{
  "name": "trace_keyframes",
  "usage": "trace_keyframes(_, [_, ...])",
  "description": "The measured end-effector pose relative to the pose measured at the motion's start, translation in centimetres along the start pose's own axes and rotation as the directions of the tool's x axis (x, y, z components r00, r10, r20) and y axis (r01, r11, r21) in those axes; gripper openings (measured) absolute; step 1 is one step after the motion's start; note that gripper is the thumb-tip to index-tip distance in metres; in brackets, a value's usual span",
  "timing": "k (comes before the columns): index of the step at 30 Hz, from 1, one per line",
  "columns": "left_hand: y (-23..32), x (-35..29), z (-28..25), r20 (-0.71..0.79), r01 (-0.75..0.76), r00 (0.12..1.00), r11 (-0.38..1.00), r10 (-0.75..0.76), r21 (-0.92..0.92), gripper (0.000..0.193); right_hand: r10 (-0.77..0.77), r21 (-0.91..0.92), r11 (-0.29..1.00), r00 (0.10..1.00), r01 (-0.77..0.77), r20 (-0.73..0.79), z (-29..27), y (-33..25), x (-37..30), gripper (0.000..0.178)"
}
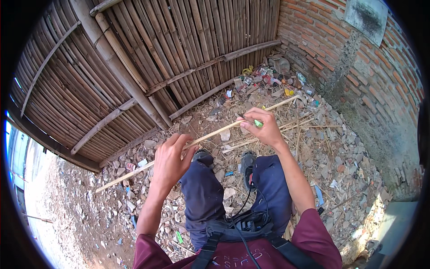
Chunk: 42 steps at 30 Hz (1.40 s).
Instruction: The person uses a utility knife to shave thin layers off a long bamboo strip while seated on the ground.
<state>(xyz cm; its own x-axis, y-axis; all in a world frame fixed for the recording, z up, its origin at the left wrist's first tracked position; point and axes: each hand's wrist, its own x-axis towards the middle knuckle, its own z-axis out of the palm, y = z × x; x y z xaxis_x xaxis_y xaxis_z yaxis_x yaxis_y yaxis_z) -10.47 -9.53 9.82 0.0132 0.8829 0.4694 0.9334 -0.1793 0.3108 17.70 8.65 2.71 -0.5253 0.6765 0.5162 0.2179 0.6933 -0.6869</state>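
A long, pale bamboo strip (215,133) slants across in front of me, its left end lower and its right end over the rubbish heap. My left hand (171,157) is closed around the strip left of its middle. In my right hand (262,127) is a small knife with a green handle (258,123), its dark blade against the strip. The fingers hide most of the knife. Several more thin strips and shavings (295,127) lie on the ground beyond my feet, below the right hand.
Stony ground (112,215) littered with scraps surrounds my shoes. A bamboo-slat wall (179,49) on wooden poles stands ahead and to the left. Mixed rubbish (268,78) is heaped in the corner by a brick wall (376,76) on the right. A black cable (245,204) hangs at my waist.
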Motion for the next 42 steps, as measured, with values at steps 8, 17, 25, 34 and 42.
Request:
trace_keyframes(8, [0.3,-0.9,2.9,0.094,0.084,0.994,0.943,-0.056,-0.323,0.020,-0.224,-0.268,0.958,0.847,0.100,-0.482,0.3,-2.0,0.3,0.050])
trace_keyframes(17, [5.2,-1.0,6.3,0.306,0.357,0.932,0.631,-0.194,-0.689,0.020,-0.219,-0.339,0.936,0.912,0.095,-0.347,3.0,-0.5,-1.6,0.010])
trace_keyframes(25, [8.5,-1.8,7.6,0.129,0.320,0.934,0.620,-0.333,-0.717,0.020,-0.262,-0.364,0.918,0.931,0.159,-0.253,3.0,-1.9,-2.0,0.016])
trace_keyframes(34, [10.1,-2.0,7.7,0.031,0.225,0.963,0.738,-0.267,-0.636,0.015,-0.247,-0.371,0.915,0.948,0.160,-0.200,2.8,-1.6,-2.6,0.009])
trace_keyframes(42, [10.3,-2.5,7.8,0.051,0.248,0.959,0.741,-0.278,-0.624,0.016,-0.227,-0.431,0.898,0.928,0.084,-0.294,3.1,-1.6,-2.4,0.005])
